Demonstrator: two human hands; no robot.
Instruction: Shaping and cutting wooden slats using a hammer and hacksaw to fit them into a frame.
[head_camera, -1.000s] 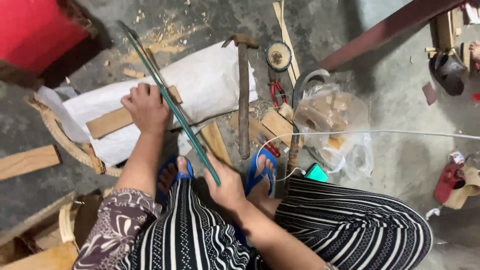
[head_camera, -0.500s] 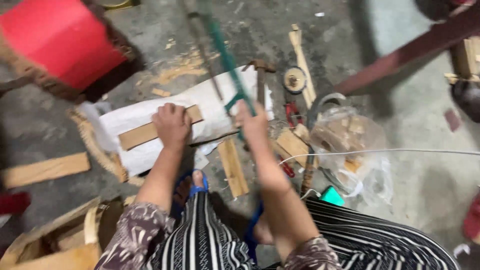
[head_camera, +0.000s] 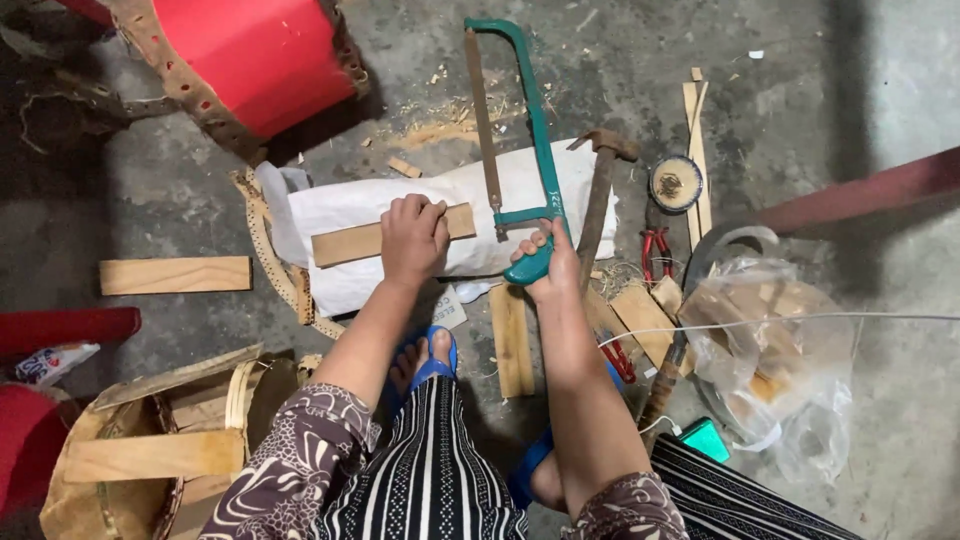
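1. Wooden strip (head_camera: 345, 241) lies flat across the white sack (head_camera: 340, 215), which rests on the concrete floor (head_camera: 200, 190); strip runs left to right along the sack's middle.
2. Left hand (head_camera: 412, 238) presses down on the strip's right part; grip clenched over the wood.
3. Right hand (head_camera: 552, 262) grasps the green hacksaw (head_camera: 530, 130) by its handle; blade end meets the strip's right end; frame points away from the person.
4. Hammer (head_camera: 598, 195) lies just right of the saw; red pliers (head_camera: 655, 250) beside it; clear plastic bag (head_camera: 775, 350) of wood offcuts near the floor's right side.
5. Loose plank (head_camera: 175, 275) lies well left of the sack; red drum (head_camera: 265, 50) at the far left.
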